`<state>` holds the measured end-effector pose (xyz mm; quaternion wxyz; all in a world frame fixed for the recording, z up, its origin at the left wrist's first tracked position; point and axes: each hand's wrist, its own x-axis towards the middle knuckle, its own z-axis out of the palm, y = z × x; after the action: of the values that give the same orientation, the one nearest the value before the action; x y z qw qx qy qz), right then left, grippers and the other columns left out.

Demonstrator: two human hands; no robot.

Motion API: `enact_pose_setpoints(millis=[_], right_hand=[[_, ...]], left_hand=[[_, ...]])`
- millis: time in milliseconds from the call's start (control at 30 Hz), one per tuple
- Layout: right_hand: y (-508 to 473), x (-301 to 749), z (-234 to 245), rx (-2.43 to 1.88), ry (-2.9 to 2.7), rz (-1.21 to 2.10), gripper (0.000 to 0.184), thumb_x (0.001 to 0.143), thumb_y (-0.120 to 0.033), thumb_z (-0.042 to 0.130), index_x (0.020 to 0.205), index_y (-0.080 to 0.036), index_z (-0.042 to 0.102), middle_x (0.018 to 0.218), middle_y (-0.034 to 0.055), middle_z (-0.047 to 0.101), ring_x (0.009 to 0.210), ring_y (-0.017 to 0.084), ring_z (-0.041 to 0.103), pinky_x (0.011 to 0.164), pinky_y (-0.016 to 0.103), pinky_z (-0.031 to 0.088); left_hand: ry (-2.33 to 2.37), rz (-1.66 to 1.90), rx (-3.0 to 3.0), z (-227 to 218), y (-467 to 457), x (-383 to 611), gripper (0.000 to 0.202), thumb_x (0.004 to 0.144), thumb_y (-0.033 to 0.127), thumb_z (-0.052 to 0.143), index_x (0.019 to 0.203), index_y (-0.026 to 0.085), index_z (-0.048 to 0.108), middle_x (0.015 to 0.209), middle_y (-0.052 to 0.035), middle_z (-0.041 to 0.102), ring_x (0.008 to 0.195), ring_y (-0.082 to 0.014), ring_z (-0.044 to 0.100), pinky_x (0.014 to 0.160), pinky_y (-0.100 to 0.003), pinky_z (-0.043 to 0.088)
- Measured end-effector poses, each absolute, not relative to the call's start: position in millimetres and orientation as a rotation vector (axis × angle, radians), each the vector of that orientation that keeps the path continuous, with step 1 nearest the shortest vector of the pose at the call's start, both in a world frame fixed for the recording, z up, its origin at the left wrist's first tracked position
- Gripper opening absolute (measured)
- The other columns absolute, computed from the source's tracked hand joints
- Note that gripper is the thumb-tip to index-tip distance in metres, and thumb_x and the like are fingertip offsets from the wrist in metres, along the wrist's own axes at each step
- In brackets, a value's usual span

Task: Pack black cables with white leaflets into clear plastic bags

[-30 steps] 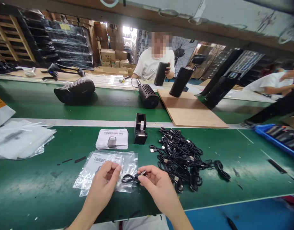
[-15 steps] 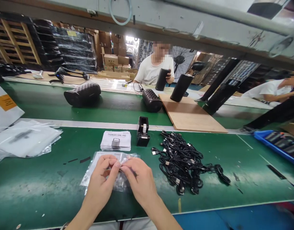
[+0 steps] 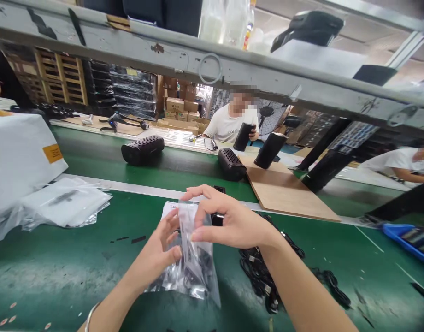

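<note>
A clear plastic bag [image 3: 205,267] with a folded white sheet and something dark inside stands tilted up off the green work surface. My right hand [image 3: 229,219] grips the bag near its top edge, thumb on the near side and fingers bent over the top. On the bag's left, my left hand [image 3: 160,249] has its fingers spread and the thumb apart, close to the plastic; whether it touches is hard to tell. A stack of printed leaflets [image 3: 168,208] lies behind, mostly covered. The black tape dispenser [image 3: 217,219] is largely hidden by my right hand.
Coiled black cables [image 3: 262,272] lie in a heap to the right. Flat plastic bags [image 3: 72,203] are piled at left beside a white sack [image 3: 21,161]. Behind are black speakers [image 3: 143,150], a wooden board [image 3: 288,189] and a co-worker [image 3: 234,122]. A shelf beam [image 3: 146,53] crosses overhead.
The bag has been raised from lying flat to tilted upright. My hands, earlier together at its opening, have moved apart; the right is now higher over the bag. The view has tipped upward.
</note>
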<state>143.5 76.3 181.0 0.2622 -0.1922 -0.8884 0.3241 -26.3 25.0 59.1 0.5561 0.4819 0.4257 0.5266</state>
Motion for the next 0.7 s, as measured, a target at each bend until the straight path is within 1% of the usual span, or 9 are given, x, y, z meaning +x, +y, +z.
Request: enact_pose_setpoints(millis=[100,200,333,367,467,500,600,667,700], right_hand=[[70.3,156.1,187.5,-0.556,-2.514,0.916,0.008,0.07,-0.02,0.067,0.064,-0.021,0.062,0.118,0.0011,0.053,0.115,0.02,0.046,0.091,0.033,0.039],[65.8,173.1,183.1,-0.675,-2.58,0.882,0.009,0.073,-0.023,0.064,0.065,-0.021,0.062,0.106,0.0021,0.06,0.102,0.02,0.054,0.085,0.032,0.043],[60.5,193.1,157.4,-1.0,-2.294,0.861,0.005,0.076,-0.028,0.062,0.074,-0.023,0.061,0.087,0.0022,0.065,0.084,0.019,0.06,0.075,0.032,0.047],[58.5,195.1,147.0,-1.046,-2.156,0.914,0.011,0.074,-0.028,0.064,0.083,-0.023,0.06,0.09,0.0023,0.065,0.085,0.019,0.06,0.077,0.032,0.047],[52.1,190.3,110.7,-1.063,-1.853,1.154,0.055,0.061,-0.025,0.075,0.111,-0.024,0.05,0.103,0.0036,0.062,0.094,0.019,0.057,0.084,0.033,0.045],[50.6,185.9,99.1,-1.081,-1.812,1.203,0.057,0.06,-0.025,0.076,0.112,-0.023,0.052,0.103,0.0039,0.062,0.094,0.019,0.057,0.085,0.033,0.044],[49.8,171.9,73.1,-1.129,-1.65,1.244,0.016,0.073,-0.032,0.063,0.08,-0.018,0.065,0.08,0.0038,0.067,0.078,0.018,0.06,0.076,0.033,0.046],[51.4,166.5,63.9,-1.08,-1.451,1.282,0.024,0.079,-0.036,0.055,0.068,-0.016,0.063,0.068,0.0032,0.065,0.069,0.016,0.059,0.069,0.031,0.047],[52.1,165.3,61.0,-1.043,-1.37,1.312,0.022,0.079,-0.036,0.056,0.073,-0.016,0.063,0.069,0.0029,0.065,0.068,0.016,0.059,0.068,0.03,0.047]], left_hand=[[0.923,1.073,1.124,59.5,22.3,-21.3,0.056,0.062,0.048,0.069,0.11,0.022,0.056,0.099,-0.0064,0.064,0.092,-0.0229,0.057,0.078,-0.032,0.044],[1.033,1.077,1.138,57.5,18.5,-17.8,0.024,0.072,0.041,0.062,0.082,0.019,0.066,0.068,0.0002,0.064,0.066,-0.0147,0.056,0.062,-0.024,0.043],[1.225,1.164,1.161,54.4,16.7,-15.8,0.029,0.077,0.043,0.055,0.084,0.019,0.067,0.072,-0.0001,0.065,0.07,-0.0159,0.056,0.064,-0.024,0.043],[1.248,1.179,1.171,54.1,17.1,-15.3,0.029,0.078,0.043,0.053,0.085,0.019,0.067,0.074,-0.0003,0.065,0.072,-0.0164,0.057,0.066,-0.024,0.044],[1.28,1.221,1.185,52.6,19.7,-13.3,0.028,0.079,0.042,0.052,0.088,0.02,0.066,0.076,0.0003,0.066,0.074,-0.016,0.057,0.068,-0.023,0.044],[1.291,1.233,1.184,51.3,20.7,-12.7,0.028,0.079,0.042,0.052,0.089,0.02,0.066,0.077,0.0002,0.066,0.074,-0.0159,0.057,0.067,-0.023,0.044],[1.348,1.271,1.149,45.1,23.5,-11.7,0.03,0.078,0.044,0.053,0.088,0.019,0.066,0.077,-0.0014,0.066,0.077,-0.0173,0.058,0.068,-0.024,0.045],[1.396,1.316,1.099,40.8,24.7,-11.6,0.031,0.075,0.045,0.056,0.086,0.018,0.067,0.077,-0.0021,0.066,0.078,-0.0181,0.058,0.069,-0.024,0.045],[1.41,1.335,1.071,39.1,25.1,-11.5,0.032,0.074,0.046,0.057,0.086,0.018,0.067,0.077,-0.002,0.066,0.078,-0.018,0.058,0.068,-0.024,0.045]])
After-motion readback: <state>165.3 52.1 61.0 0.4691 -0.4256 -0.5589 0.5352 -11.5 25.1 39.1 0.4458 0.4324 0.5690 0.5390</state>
